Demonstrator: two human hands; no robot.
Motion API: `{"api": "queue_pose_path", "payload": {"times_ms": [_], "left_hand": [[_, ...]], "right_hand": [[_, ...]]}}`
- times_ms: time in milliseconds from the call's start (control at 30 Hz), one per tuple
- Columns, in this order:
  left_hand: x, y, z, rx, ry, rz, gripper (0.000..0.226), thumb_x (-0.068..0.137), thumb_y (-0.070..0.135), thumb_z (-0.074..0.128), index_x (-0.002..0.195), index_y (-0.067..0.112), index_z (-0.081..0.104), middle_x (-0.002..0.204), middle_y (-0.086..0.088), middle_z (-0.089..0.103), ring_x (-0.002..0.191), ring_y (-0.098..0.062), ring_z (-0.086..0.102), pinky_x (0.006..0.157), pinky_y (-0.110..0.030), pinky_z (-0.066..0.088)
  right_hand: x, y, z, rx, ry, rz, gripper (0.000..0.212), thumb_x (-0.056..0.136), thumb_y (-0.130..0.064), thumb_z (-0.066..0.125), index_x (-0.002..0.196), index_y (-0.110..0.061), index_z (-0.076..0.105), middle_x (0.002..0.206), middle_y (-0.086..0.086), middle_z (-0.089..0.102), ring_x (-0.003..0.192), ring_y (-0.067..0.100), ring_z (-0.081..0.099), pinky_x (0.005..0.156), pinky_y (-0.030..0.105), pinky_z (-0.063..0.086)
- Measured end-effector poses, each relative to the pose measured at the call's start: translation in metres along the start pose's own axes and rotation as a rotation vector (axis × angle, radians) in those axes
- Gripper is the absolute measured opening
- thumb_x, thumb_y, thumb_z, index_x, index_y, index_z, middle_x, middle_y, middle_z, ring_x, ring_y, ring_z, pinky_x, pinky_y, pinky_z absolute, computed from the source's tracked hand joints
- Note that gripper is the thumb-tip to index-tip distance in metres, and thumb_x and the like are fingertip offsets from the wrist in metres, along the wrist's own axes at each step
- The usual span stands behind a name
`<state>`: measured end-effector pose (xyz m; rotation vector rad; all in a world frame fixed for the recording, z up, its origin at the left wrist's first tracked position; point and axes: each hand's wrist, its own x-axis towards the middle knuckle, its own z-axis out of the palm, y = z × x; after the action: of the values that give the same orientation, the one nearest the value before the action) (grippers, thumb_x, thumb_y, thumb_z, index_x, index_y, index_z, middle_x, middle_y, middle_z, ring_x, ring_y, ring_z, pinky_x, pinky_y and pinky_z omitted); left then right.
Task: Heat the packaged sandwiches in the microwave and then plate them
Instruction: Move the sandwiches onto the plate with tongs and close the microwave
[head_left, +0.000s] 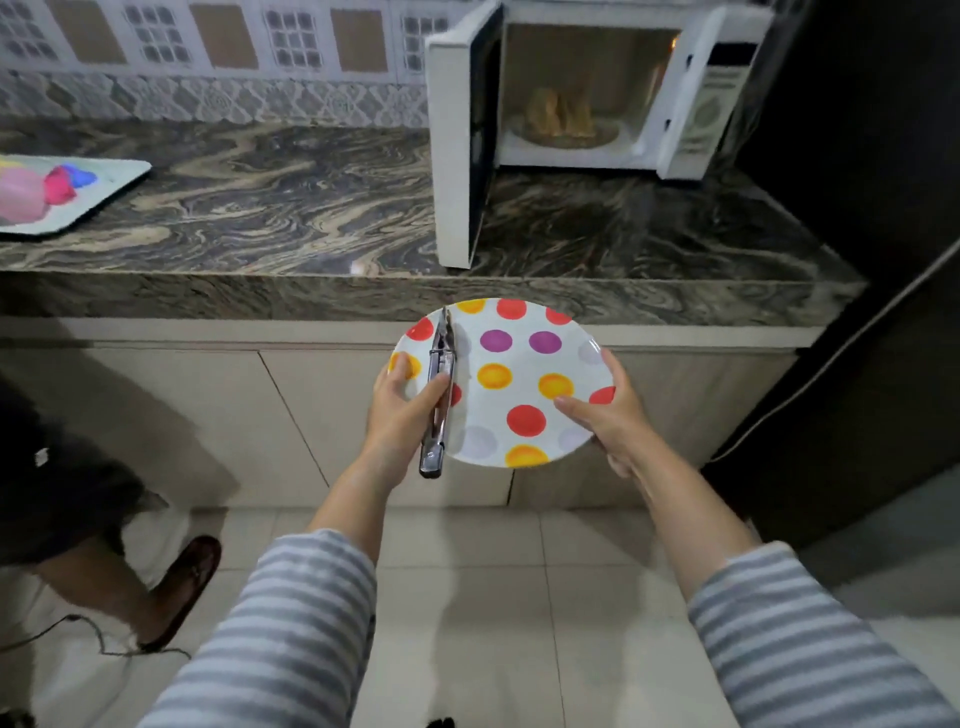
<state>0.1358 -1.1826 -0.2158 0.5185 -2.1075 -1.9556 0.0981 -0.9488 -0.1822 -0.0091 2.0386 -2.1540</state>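
A white plate with red, yellow and purple dots is held level in front of the counter edge, nothing on it but tongs. My left hand grips its left rim and pins metal tongs against it, tips pointing away from me. My right hand holds the plate's right rim. The white microwave stands on the counter at the back right, door swung open to the left, light on. Inside, browned sandwiches sit on the glass turntable.
The dark marbled counter runs left to right, with a pale tray carrying pink, red and blue items at the far left. Another person's leg and sandal stand on the floor at left. A dark tall appliance flanks the right.
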Motion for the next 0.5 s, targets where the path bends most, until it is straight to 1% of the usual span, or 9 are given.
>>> {"api": "queue_pose_path", "payload": {"times_ms": [33,100,133,200,267,333,400,500], "left_hand": [[0.003,0.003,0.014,-0.015,-0.018,-0.002,0.073,0.057,0.070,0.076,0.116,0.030,0.059,0.130,-0.001,0.057,0.117,-0.021,0.060,0.100,-0.048,0.047],[0.014,0.009,0.041,-0.034,-0.040,-0.011,0.085,0.053,0.073,0.077,0.123,0.030,0.057,0.132,0.002,0.057,0.118,-0.021,0.059,0.101,-0.047,0.047],[0.018,0.016,0.053,-0.041,-0.050,-0.011,0.088,0.053,0.071,0.078,0.127,0.028,0.055,0.134,0.003,0.055,0.119,-0.020,0.058,0.101,-0.046,0.046],[0.029,0.028,0.078,-0.057,-0.073,-0.010,0.096,0.056,0.065,0.075,0.137,0.023,0.048,0.138,0.005,0.050,0.122,-0.017,0.056,0.103,-0.043,0.045],[0.046,0.038,0.101,-0.055,-0.083,0.010,0.101,0.053,0.068,0.076,0.139,0.023,0.048,0.138,0.005,0.050,0.123,-0.018,0.055,0.103,-0.043,0.045],[0.069,0.046,0.121,-0.072,-0.084,0.015,0.104,0.052,0.069,0.076,0.141,0.023,0.046,0.137,0.004,0.052,0.122,-0.019,0.056,0.103,-0.043,0.046],[0.091,0.057,0.141,-0.063,-0.074,0.017,0.100,0.057,0.062,0.074,0.142,0.022,0.043,0.137,0.004,0.051,0.121,-0.018,0.056,0.102,-0.043,0.047],[0.136,0.066,0.169,-0.057,-0.074,0.041,0.078,0.076,0.047,0.073,0.143,0.021,0.042,0.138,0.005,0.050,0.121,-0.019,0.056,0.098,-0.043,0.050]], "right_hand": [[0.001,-0.005,-0.012,-0.002,0.027,-0.004,0.075,0.077,0.010,0.071,0.137,-0.024,0.040,0.114,-0.003,0.060,0.100,0.014,0.061,0.072,0.022,0.055],[0.006,-0.015,-0.035,0.000,0.070,-0.012,0.078,0.077,0.010,0.071,0.140,-0.022,0.038,0.110,-0.005,0.060,0.092,0.007,0.061,0.066,0.017,0.055],[0.010,-0.020,-0.045,-0.002,0.084,-0.016,0.079,0.078,0.010,0.071,0.141,-0.021,0.037,0.110,-0.005,0.060,0.090,0.005,0.060,0.064,0.016,0.055],[0.022,-0.032,-0.063,-0.016,0.110,-0.026,0.078,0.079,0.009,0.070,0.142,-0.019,0.036,0.110,-0.006,0.059,0.091,0.006,0.058,0.063,0.016,0.054],[0.039,-0.042,-0.080,-0.026,0.139,-0.030,0.080,0.080,0.007,0.070,0.145,-0.017,0.031,0.110,-0.009,0.056,0.100,0.011,0.055,0.071,0.020,0.052],[0.064,-0.050,-0.094,-0.039,0.165,-0.026,0.086,0.080,0.005,0.072,0.149,-0.018,0.026,0.122,-0.002,0.052,0.109,0.015,0.052,0.082,0.029,0.050],[0.094,-0.056,-0.106,-0.070,0.182,-0.024,0.090,0.079,0.003,0.073,0.151,-0.019,0.024,0.129,0.001,0.050,0.113,0.018,0.052,0.087,0.034,0.049],[0.146,-0.065,-0.121,-0.093,0.194,-0.036,0.094,0.077,0.003,0.076,0.151,-0.019,0.023,0.138,0.004,0.048,0.120,0.022,0.052,0.092,0.037,0.049]]}}
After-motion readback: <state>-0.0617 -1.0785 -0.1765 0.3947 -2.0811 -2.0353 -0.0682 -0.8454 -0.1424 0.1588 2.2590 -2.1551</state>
